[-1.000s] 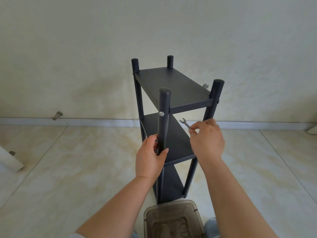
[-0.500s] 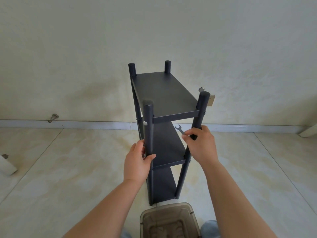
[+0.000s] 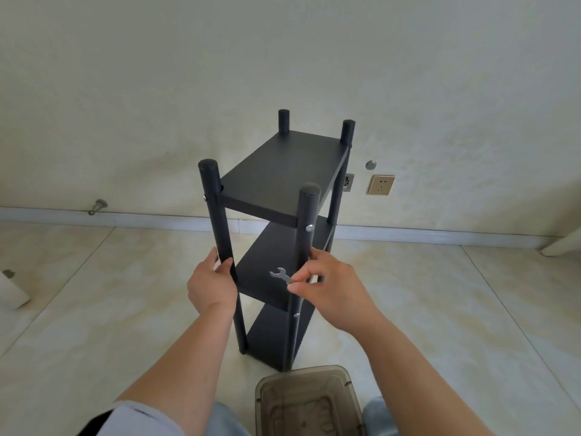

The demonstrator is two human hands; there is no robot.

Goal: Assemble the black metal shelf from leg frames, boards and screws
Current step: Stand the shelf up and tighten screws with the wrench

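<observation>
The black metal shelf [image 3: 283, 171] stands upright on the floor in front of me, with three boards between four round legs. My left hand [image 3: 211, 283] grips the near left leg [image 3: 218, 221] at mid height. My right hand [image 3: 330, 292] is wrapped around the near right leg [image 3: 305, 243] and pinches a small silver wrench [image 3: 279, 274] between thumb and forefinger, its jaw pointing left over the middle board [image 3: 267, 272]. Silver screw heads [image 3: 309, 228] show on the near legs below the top board.
A smoky translucent plastic box [image 3: 306, 401] sits on the floor just below the shelf, between my knees. A wall with a socket [image 3: 381, 185] and a baseboard runs behind. A door stop [image 3: 98, 206] sticks out at the left. A white object [image 3: 12, 289] lies at the far left.
The shelf has been turned about its upright axis, so its far end now points right. Both hands stayed on the near legs and the wrench stayed in my right hand.
</observation>
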